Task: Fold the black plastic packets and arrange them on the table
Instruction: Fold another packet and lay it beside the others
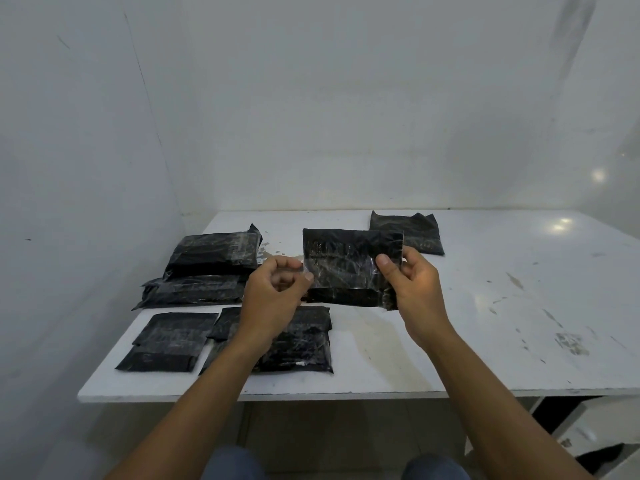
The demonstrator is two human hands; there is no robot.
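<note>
I hold one black plastic packet (349,268) upright above the white table (485,306). My left hand (273,296) pinches its left edge between thumb and fingers. My right hand (412,289) grips its right edge, thumb on the front. A stack of black packets (207,268) lies at the back left. Two folded packets lie near the front edge: one at the left (166,341), one (301,344) partly hidden under my left forearm. A single packet (408,233) lies at the back, right of centre.
White walls close in the table at the back and left. The table's right half is bare but stained and scuffed. The front edge runs just past my forearms, and dark items sit on the floor at lower right.
</note>
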